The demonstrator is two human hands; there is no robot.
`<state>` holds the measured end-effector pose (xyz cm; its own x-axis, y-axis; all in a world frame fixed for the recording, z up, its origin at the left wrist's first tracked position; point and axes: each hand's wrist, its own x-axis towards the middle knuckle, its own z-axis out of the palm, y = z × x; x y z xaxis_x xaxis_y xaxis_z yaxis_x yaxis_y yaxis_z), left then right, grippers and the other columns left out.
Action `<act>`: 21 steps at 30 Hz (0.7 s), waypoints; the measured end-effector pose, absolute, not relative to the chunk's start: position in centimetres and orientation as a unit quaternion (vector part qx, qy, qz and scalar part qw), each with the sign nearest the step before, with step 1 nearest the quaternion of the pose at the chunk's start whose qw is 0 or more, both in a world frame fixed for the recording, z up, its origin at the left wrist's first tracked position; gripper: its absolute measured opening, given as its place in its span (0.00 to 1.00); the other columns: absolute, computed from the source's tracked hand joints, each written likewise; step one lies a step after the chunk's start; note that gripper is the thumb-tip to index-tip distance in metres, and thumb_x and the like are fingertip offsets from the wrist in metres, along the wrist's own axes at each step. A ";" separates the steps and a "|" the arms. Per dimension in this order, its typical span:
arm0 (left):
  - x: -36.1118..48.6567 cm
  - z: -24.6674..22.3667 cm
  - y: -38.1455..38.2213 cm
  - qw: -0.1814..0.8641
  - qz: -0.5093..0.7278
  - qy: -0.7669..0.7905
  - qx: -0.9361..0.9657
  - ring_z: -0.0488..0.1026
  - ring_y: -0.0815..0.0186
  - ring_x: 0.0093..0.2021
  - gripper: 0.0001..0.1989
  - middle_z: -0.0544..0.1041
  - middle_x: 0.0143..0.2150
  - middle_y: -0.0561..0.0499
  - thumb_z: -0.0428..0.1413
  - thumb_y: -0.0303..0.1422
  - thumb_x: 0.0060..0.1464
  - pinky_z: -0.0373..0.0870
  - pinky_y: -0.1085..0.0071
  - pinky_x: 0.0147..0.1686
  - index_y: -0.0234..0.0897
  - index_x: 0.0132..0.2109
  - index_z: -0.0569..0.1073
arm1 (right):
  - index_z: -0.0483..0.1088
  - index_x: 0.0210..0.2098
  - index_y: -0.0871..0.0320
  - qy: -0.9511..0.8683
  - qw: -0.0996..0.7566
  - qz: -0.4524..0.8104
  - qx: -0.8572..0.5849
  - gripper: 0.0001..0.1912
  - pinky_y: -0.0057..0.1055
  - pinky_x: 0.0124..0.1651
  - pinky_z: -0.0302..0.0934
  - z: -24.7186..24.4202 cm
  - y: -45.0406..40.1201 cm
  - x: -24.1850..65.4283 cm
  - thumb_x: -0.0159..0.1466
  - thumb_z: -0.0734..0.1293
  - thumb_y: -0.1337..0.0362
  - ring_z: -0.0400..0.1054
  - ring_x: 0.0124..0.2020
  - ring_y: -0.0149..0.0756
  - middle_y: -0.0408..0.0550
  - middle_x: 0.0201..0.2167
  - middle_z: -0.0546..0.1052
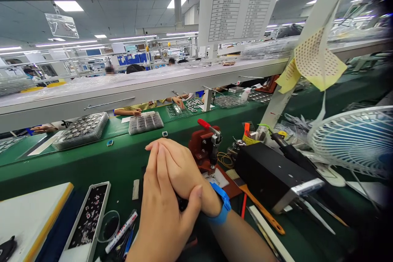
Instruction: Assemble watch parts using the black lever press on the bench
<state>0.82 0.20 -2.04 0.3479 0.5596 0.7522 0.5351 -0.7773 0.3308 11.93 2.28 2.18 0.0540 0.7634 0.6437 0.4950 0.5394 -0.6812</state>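
Note:
My left hand [164, 198] lies against my right hand [184, 168] in the middle of the view, above the green bench. The left fingers are long and pressed together over the right fingers, and the left thumb rests near the right wrist. On the right wrist sits a blue wristband [223, 202]. The right fingers are bent inward and partly covered. Whether anything lies between the palms is hidden. Just beyond the hands stands a red toggle-clamp fixture [199, 145]. A small square part [165, 134] lies on the bench past the fingertips.
At left are a long tray of small parts [89, 217], a clear cup [109, 226] and a white marker [121, 231]. A black box [273, 174], an orange-handled brush [264, 213] and a fan [356, 139] occupy the right. Co-workers' hands [178, 101] show beyond the shelf rail.

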 end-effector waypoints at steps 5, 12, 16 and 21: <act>0.8 -2.1 0.1 0.018 0.461 0.336 0.821 0.53 0.42 0.77 0.44 0.49 0.78 0.29 0.53 0.44 0.70 0.65 0.40 0.69 0.34 0.79 0.39 | 0.76 0.43 0.56 -0.677 0.561 0.123 -0.461 0.15 0.34 0.57 0.68 2.3 2.3 12.0 0.72 0.57 0.68 0.74 0.47 0.37 0.47 0.44 0.81; 0.7 -2.0 0.0 0.020 0.460 0.337 0.821 0.54 0.42 0.77 0.44 0.49 0.78 0.30 0.53 0.44 0.70 0.66 0.41 0.68 0.34 0.79 0.38 | 0.76 0.45 0.56 -0.676 0.570 0.123 -0.451 0.17 0.35 0.54 0.68 2.3 2.2 12.0 0.73 0.56 0.68 0.75 0.46 0.36 0.46 0.44 0.82; 0.7 -2.0 0.0 0.018 0.461 0.337 0.821 0.54 0.43 0.77 0.44 0.49 0.78 0.30 0.53 0.44 0.70 0.66 0.42 0.68 0.35 0.79 0.37 | 0.77 0.46 0.57 -0.678 0.565 0.122 -0.453 0.17 0.35 0.54 0.68 2.2 2.2 12.0 0.73 0.56 0.68 0.75 0.47 0.36 0.46 0.45 0.82; 0.9 -2.1 0.1 0.017 0.469 0.335 0.817 0.53 0.43 0.77 0.43 0.50 0.78 0.30 0.52 0.44 0.70 0.65 0.42 0.69 0.34 0.79 0.38 | 0.77 0.45 0.56 -0.673 0.567 0.128 -0.458 0.16 0.36 0.53 0.68 2.4 2.2 12.0 0.73 0.57 0.67 0.75 0.46 0.38 0.47 0.45 0.82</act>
